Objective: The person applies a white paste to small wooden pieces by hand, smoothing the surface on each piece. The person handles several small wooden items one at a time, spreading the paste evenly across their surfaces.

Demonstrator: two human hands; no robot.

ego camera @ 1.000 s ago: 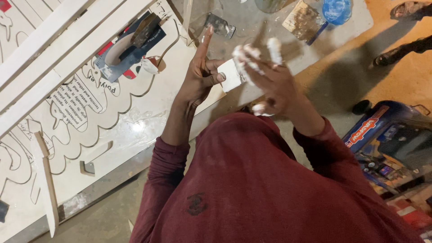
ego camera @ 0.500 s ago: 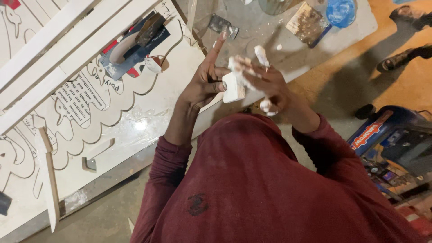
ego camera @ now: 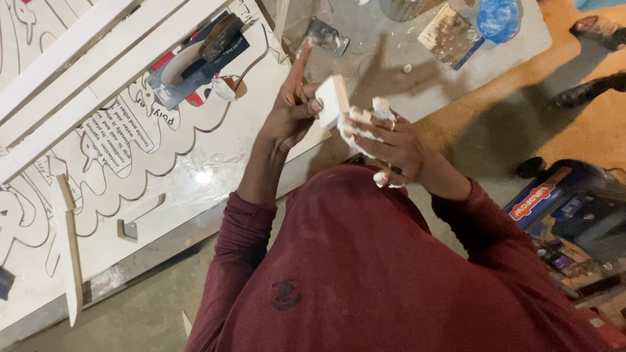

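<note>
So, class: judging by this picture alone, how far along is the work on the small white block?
Done: white paste already coats the right hand fingers. In hand: the left hand pinches the small white block while the right touches it. Left: the block's visible face looks bare.

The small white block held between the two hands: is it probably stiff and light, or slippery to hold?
The small white block looks stiff: its edges stay straight under the left hand. It is probably light, since fingertips alone seem to support it. It may be slippery, because the right hand carries white paste on its fingers.
</note>
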